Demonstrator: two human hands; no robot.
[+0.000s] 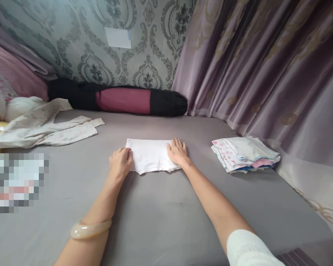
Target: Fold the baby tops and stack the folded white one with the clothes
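Note:
A white garment (151,155), folded into a rough rectangle, lies on the grey bed sheet (155,218) in front of me. Its near edge is a little uneven; which kind of garment it is, I cannot tell. At its left edge my left hand (121,162) is closed, with curled fingers pinching the cloth. My right hand (178,152) rests flat on the garment's right end, its fingers stretched away from me and holding nothing.
To the right sits a stack of folded printed clothes (245,154). Patterned light trousers (52,129) lie spread out at the left. Along the wall runs a black and maroon bolster (122,99). Purple curtains (238,62) hang on the right. A blurred patch (16,183) hides something at the left.

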